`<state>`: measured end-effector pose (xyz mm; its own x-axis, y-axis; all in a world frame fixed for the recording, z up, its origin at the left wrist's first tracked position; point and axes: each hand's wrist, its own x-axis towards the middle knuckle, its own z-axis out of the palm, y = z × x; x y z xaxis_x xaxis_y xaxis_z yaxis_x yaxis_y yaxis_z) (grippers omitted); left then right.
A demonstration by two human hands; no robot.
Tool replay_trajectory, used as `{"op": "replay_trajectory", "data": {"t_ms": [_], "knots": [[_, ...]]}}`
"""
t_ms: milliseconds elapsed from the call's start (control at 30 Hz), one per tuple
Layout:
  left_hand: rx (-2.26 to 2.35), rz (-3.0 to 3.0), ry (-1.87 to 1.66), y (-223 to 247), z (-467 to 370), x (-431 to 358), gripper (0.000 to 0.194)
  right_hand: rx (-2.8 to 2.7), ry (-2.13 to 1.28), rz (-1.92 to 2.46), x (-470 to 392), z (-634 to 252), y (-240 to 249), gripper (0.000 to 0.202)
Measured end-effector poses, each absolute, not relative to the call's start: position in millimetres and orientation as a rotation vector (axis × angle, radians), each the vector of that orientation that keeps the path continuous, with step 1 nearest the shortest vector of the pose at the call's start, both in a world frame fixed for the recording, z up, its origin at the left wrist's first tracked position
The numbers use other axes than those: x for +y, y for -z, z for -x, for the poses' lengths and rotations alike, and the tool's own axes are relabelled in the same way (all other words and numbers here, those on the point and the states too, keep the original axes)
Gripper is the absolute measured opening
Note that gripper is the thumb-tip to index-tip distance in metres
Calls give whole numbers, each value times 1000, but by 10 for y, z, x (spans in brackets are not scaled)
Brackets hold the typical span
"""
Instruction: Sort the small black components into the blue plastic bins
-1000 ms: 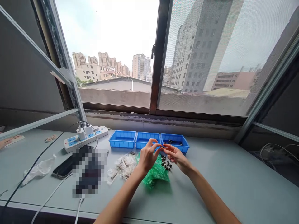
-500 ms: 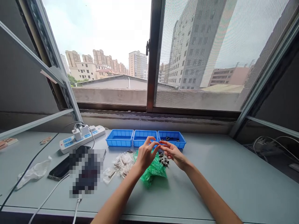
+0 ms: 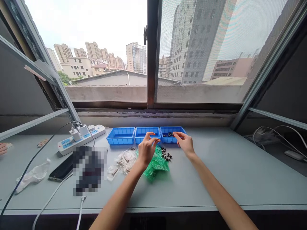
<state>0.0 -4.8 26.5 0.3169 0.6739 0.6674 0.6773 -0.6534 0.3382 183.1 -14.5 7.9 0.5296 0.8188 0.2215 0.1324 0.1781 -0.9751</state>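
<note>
My left hand (image 3: 146, 149) hovers over the green plastic bag (image 3: 157, 164), its fingers curled and the thumb drawn in close to them. Anything held at those fingertips is too small to make out. At the right blue bin (image 3: 182, 130), my right hand (image 3: 185, 143) has its thumb and index finger pinched over the front right part, beside small black parts (image 3: 169, 134) in the bin. What the pinch holds is hidden. More small black-and-silver parts (image 3: 167, 156) lie by the green bag. Left of the bag is a pile of clear packets (image 3: 127, 159).
The middle blue bin (image 3: 146, 130) and left blue bin (image 3: 120, 136) stand in line with the right one. A power strip (image 3: 82, 138), black phone (image 3: 62, 168), cables and a crumpled clear bag (image 3: 35, 175) occupy the left side. Another person's hand (image 3: 3, 149) shows at the left edge.
My right hand has left my left hand's fingertips and moved up and right to the right blue bin. My left hand stays over the green bag. The camera view has shifted slightly.
</note>
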Motion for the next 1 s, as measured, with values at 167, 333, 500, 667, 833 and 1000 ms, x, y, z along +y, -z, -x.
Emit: {"op": "replay_trajectory", "data": {"t_ms": [167, 333, 500, 667, 833, 1000], "knots": [[-1385, 2552, 1217, -296, -14, -83, 10, -975, -479, 1422, -144, -1875, -51, 49], [-1428, 2557, 1169, -301, -16, -96, 6, -921, -473, 1435, -118, -1878, -32, 49], [-1467, 2572, 1138, -324, -11, -117, 8, -908, -479, 1431, -108, -1885, -35, 49], [-1519, 2601, 1089, -338, -12, -128, 13, -946, -490, 1421, -107, -1876, -14, 49], [-1520, 2601, 1080, -331, -18, -120, 13, -958, -486, 1405, -81, -1890, 18, 52], [-1506, 2608, 1082, -324, -23, -119, 15, -1018, -525, 1387, -93, -1875, -22, 50]]}}
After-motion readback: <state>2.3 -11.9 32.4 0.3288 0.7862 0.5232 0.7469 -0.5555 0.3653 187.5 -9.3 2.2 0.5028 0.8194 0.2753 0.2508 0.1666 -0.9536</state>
